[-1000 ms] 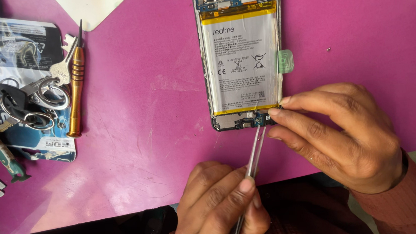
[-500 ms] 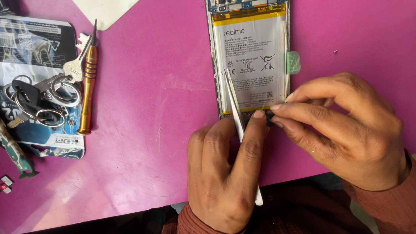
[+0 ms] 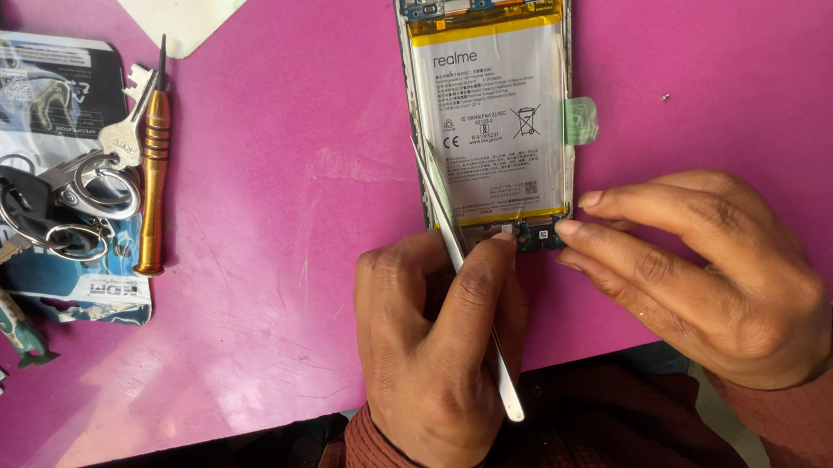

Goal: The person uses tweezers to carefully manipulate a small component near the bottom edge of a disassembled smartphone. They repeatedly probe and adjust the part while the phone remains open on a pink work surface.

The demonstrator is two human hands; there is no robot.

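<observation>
On the pink desk (image 3: 270, 277), the opened smartphone (image 3: 494, 107) is lying back-up; left hand (image 3: 442, 352) is pinching tweezers (image 3: 459, 260), right hand (image 3: 712, 278) fingers are pressing together on its bottom board; next move likely needs delicate prying.

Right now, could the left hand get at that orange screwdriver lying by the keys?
Probably yes: bare pink table lies between the left hand and the orange screwdriver, though that hand is holding tweezers.
</observation>
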